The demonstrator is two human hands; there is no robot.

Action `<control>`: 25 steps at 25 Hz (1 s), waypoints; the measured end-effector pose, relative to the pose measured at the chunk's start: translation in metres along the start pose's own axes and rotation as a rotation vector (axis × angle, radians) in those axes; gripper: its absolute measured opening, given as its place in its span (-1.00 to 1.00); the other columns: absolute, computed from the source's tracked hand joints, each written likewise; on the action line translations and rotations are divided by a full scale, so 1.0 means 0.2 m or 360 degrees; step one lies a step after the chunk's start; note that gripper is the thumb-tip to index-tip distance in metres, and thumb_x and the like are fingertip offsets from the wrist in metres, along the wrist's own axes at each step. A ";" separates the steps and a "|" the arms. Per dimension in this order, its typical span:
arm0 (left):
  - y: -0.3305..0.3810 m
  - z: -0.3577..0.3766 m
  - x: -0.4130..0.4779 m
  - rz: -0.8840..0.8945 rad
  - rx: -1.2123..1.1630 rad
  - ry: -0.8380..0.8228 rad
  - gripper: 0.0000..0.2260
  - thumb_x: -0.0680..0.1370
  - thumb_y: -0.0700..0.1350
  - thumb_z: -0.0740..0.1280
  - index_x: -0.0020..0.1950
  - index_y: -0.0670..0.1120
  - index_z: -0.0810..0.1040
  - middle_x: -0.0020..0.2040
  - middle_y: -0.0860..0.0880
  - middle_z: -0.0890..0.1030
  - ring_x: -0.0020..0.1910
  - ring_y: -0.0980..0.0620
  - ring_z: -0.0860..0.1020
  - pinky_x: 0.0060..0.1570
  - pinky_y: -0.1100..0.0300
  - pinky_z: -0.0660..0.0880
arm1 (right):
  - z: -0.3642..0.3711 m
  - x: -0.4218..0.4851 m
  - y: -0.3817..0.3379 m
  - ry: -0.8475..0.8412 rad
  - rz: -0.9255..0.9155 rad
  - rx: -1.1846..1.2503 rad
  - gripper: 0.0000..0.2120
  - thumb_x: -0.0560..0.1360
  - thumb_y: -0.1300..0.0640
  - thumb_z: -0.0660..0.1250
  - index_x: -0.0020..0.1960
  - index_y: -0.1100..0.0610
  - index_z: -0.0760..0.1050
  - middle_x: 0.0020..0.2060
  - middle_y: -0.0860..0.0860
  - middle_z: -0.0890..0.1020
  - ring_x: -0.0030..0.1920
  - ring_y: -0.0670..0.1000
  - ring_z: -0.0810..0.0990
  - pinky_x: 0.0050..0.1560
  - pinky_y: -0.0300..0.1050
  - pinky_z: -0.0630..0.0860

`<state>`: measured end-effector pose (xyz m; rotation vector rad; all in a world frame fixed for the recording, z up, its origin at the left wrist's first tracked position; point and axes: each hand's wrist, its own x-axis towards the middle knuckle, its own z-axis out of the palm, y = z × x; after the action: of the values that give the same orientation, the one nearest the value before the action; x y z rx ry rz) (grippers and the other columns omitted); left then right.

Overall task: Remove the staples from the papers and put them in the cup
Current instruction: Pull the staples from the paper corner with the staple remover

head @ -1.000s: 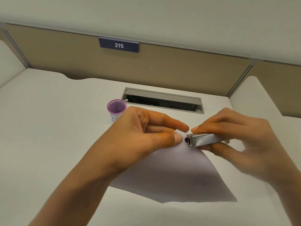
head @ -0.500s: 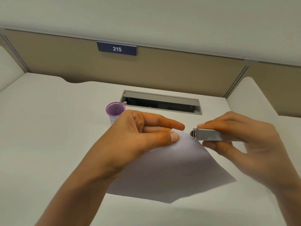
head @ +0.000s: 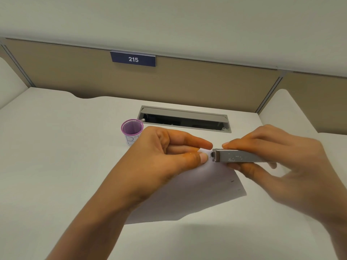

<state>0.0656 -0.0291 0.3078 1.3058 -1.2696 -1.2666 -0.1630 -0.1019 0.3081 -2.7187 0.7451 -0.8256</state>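
Observation:
White stapled papers (head: pixel 189 192) lie on the white desk (head: pixel 56 166). My left hand (head: pixel 165 158) pinches their far corner between thumb and fingers. My right hand (head: pixel 277 162) grips a silver metal staple remover (head: pixel 236 156), whose dark tip sits at that corner just right of my left thumb. Two small dark staple marks show near the papers' right edge. A small purple mesh cup (head: pixel 132 131) with a white label stands upright behind my left hand, partly hidden by it. No staple at the remover's tip can be made out.
A grey cable hatch (head: pixel 184 119) with its lid raised is set into the desk behind the hands. A tan partition (head: pixel 206 85) with a blue sign "215" (head: pixel 133 59) closes off the back. Side dividers (head: pixel 287 109) rise at left and right.
The remover's tip drew back to the right from the papers' corner, then came close again. The papers' lower part shifted and turned a little. My left hand kept its pinch.

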 end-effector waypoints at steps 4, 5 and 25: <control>0.02 0.00 -0.01 -0.0032 0.0053 0.0049 -0.85 0.45 -0.11 0.47 -0.03 0.10 0.72 -0.22 0.09 0.75 -0.19 0.14 0.71 -0.17 0.41 0.57 | 0.01 0.00 0.00 -0.0037 -0.0016 -0.0070 -0.75 0.39 0.11 0.45 0.08 0.02 0.66 -0.15 -0.13 0.60 -0.14 -0.33 0.42 -0.14 -0.58 0.27; 0.02 0.01 -0.01 -0.0040 0.0069 0.0060 -0.85 0.45 -0.11 0.47 -0.03 0.09 0.72 -0.23 0.09 0.75 -0.20 0.15 0.71 -0.20 0.43 0.56 | 0.01 0.00 0.00 -0.0044 -0.0020 -0.0075 -0.75 0.39 0.11 0.45 0.07 0.02 0.66 -0.16 -0.14 0.60 -0.15 -0.31 0.42 -0.14 -0.58 0.27; 0.04 -0.03 0.01 -0.0075 0.0080 -0.0168 -0.82 0.42 -0.12 0.46 -0.01 0.06 0.72 -0.16 0.02 0.75 -0.10 0.10 0.71 0.01 0.38 0.56 | 0.01 0.04 0.01 -0.0156 0.0054 0.0388 -0.82 0.44 0.02 0.42 0.04 -0.04 0.64 -0.17 -0.13 0.63 -0.22 -0.10 0.54 -0.39 -0.34 0.37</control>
<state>0.0717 -0.0319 0.3159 1.3263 -1.3589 -1.3598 -0.1581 -0.1078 0.3094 -2.5027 0.6239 -0.7185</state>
